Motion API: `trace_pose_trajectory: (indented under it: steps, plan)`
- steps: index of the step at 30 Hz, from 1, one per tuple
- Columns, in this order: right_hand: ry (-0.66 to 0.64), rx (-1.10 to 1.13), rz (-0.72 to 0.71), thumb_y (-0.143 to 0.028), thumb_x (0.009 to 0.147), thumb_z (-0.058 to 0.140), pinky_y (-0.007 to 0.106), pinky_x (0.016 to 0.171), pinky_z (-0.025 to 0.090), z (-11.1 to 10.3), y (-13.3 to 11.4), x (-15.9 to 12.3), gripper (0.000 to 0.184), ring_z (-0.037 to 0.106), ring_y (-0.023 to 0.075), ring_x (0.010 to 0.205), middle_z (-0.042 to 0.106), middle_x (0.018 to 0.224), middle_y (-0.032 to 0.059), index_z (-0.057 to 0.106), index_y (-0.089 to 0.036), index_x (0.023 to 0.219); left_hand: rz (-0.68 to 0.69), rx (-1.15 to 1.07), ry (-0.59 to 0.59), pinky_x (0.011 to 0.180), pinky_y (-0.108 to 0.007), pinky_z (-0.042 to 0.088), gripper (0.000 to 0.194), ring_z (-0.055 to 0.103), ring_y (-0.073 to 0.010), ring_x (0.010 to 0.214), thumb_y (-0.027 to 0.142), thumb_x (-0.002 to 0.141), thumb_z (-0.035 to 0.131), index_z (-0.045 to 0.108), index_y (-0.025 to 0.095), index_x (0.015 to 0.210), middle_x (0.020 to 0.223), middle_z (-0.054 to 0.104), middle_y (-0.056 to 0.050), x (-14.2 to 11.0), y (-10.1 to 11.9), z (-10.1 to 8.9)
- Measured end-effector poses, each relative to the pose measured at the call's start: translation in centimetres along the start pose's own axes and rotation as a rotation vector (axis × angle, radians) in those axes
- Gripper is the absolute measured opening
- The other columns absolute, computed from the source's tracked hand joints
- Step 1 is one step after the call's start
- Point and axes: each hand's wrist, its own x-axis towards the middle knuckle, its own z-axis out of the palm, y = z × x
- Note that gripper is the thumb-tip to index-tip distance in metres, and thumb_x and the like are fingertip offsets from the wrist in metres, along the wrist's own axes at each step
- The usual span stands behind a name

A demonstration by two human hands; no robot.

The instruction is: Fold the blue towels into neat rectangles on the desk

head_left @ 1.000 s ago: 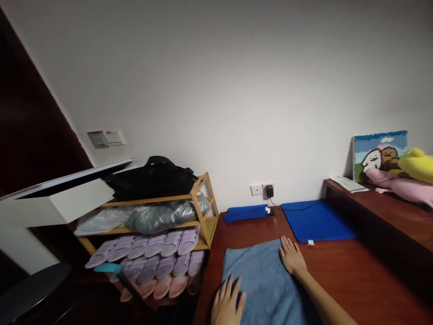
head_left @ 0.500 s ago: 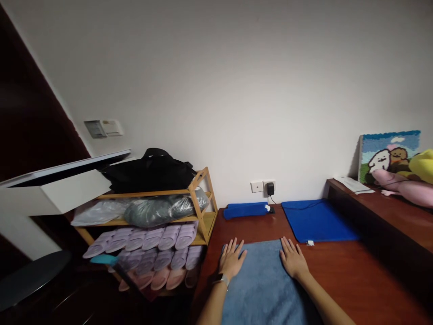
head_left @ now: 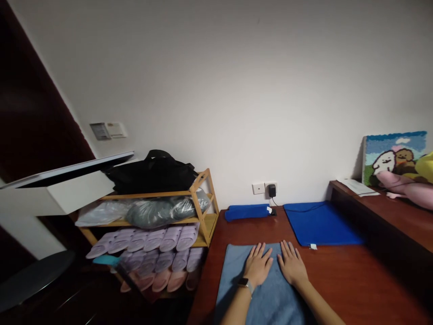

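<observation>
hands [head_left: 258, 267] flat on soft grey-blue cloth [head_left: 270, 301]

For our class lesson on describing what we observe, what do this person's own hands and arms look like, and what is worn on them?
The left hand has a wristwatch with a dark, rectangular face and pale band. The right hand has none. Both are gloveless, with no sleeves visible.
</observation>
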Motion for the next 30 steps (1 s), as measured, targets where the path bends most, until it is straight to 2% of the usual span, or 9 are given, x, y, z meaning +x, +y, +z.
trace_pose_trajectory:
  steps: [3, 9, 13, 20, 26, 28, 30]
  plan:
    - [0.004, -0.007, 0.026, -0.049, 0.102, 0.022, 0.047, 0.131, 0.015, 0.1, 0.1, 0.0, 0.073, 0.017, 0.0261, 0.162, 0.025, 0.173, 0.0061, 0.027, -0.013, 0.166, -0.11, 0.013, -0.037, 0.13, -0.051, 0.024, 0.055, 0.029, -0.025, 0.159, 0.057, 0.108, 0.026, 0.041, 0.041, 0.159, 0.172, 0.034, 0.0, -0.2, -0.7, 0.2]
    - [-0.044, -0.022, -0.001, -0.05, 0.102, 0.021, 0.047, 0.131, 0.012, -0.7, 0.4, -0.2, 0.072, 0.015, 0.0251, 0.162, 0.022, 0.174, 0.0022, 0.026, -0.017, 0.166, -0.322, 0.119, -0.068, 0.129, -0.054, 0.024, 0.058, 0.028, -0.0285, 0.159, 0.052, 0.109, 0.026, 0.04, 0.032, 0.161, 0.171, 0.034, -0.007, -3.1, -7.6, -3.0]
    - [-0.06, -0.033, -0.027, -0.052, 0.102, 0.023, 0.049, 0.132, 0.01, -1.1, 0.7, -0.3, 0.072, 0.015, 0.0242, 0.162, 0.021, 0.174, 0.0008, 0.025, -0.02, 0.167, -0.395, 0.164, -0.078, 0.128, -0.048, 0.027, 0.058, 0.028, -0.0254, 0.159, 0.047, 0.108, 0.028, 0.039, 0.03, 0.162, 0.172, 0.033, -0.007, -4.1, -9.8, -4.0]
    - [-0.056, -0.04, 0.015, -0.055, 0.102, 0.022, 0.042, 0.132, 0.012, -0.8, 1.2, 0.5, 0.078, 0.015, 0.0224, 0.162, 0.019, 0.174, 0.0066, 0.022, -0.011, 0.166, -0.45, 0.187, -0.073, 0.129, -0.048, 0.024, 0.059, 0.028, -0.0239, 0.159, 0.046, 0.107, 0.029, 0.038, 0.028, 0.163, 0.171, 0.034, -0.006, -3.9, -9.2, -3.7]
    - [-0.044, -0.052, 0.042, -0.05, 0.103, 0.017, 0.041, 0.132, 0.01, -0.5, 1.7, 1.0, 0.075, 0.016, 0.0216, 0.162, 0.02, 0.174, 0.0069, 0.021, -0.009, 0.166, -0.468, 0.222, -0.08, 0.129, -0.053, 0.023, 0.059, 0.033, -0.026, 0.157, 0.044, 0.106, 0.029, 0.044, 0.025, 0.16, 0.169, 0.038, -0.01, -3.5, -9.1, -4.6]
    - [-0.039, -0.046, 0.042, -0.049, 0.103, 0.018, 0.042, 0.132, 0.011, -0.4, 1.6, 1.0, 0.075, 0.017, 0.0221, 0.162, 0.02, 0.174, 0.007, 0.021, -0.008, 0.166, -0.457, 0.242, -0.055, 0.13, -0.052, 0.02, 0.06, 0.032, -0.0266, 0.158, 0.043, 0.107, 0.027, 0.045, 0.02, 0.159, 0.168, 0.039, -0.012, -2.8, -8.2, -4.8]
    - [-0.028, -0.039, 0.042, -0.049, 0.103, 0.018, 0.042, 0.132, 0.011, -0.5, 1.5, 0.9, 0.075, 0.018, 0.0227, 0.162, 0.021, 0.174, 0.0072, 0.022, -0.008, 0.166, -0.378, 0.233, -0.005, 0.131, -0.049, 0.019, 0.061, 0.03, -0.0251, 0.158, 0.043, 0.108, 0.024, 0.044, 0.019, 0.16, 0.169, 0.038, -0.011, -1.6, -6.3, -4.4]
